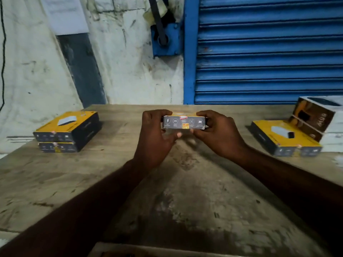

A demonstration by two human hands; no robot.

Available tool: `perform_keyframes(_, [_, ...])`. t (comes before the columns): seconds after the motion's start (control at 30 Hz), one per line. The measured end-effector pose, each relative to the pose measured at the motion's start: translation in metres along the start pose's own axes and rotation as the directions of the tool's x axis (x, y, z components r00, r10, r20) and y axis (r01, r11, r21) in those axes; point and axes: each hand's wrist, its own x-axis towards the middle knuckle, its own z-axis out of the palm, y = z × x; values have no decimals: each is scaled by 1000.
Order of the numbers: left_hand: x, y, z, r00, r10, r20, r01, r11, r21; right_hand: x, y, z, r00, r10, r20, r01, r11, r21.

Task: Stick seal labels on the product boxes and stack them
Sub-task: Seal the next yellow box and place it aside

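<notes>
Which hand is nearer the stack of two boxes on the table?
Left. The left hand grips the end of the held box toward the stack; the right hand grips its far end.

Product boxes, 4 clear: left stack [66,132] x2, held box [184,122] x1, right box [285,138] x1 (far-right pile [313,115] too blurry to count). Hands x2: left hand [157,134], right hand [217,132].

A worn wooden counter [185,191] fills the near scene, stained dark in patches. Behind it on the far left stands a scuffed white wall [120,71] with a pale paper sheet [65,13] and a thin black cable [2,52]; a blue roller shutter [269,52] closes the far right
</notes>
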Motion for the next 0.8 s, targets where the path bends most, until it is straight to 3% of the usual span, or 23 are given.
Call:
perform_keyframes(0.2, [9,-8,24,996,76,52,-76,997,-6,6,23,-12,1000,12,-19,-12,1000,-2])
perform_keyframes(0.47, [14,-8,21,992,-5,130,15,997,-75,5,37,-15,999,-21,33,20,999,25])
perform_keyframes(0.7, [17,-18,10,971,-72,226,130,958,-255,-1,30,-19,989,-98,112,121,967,-223])
perform_keyframes(0.8, [18,-19,7,945,-125,301,240,893,-382,-3,28,-15,977,-146,153,176,963,-206])
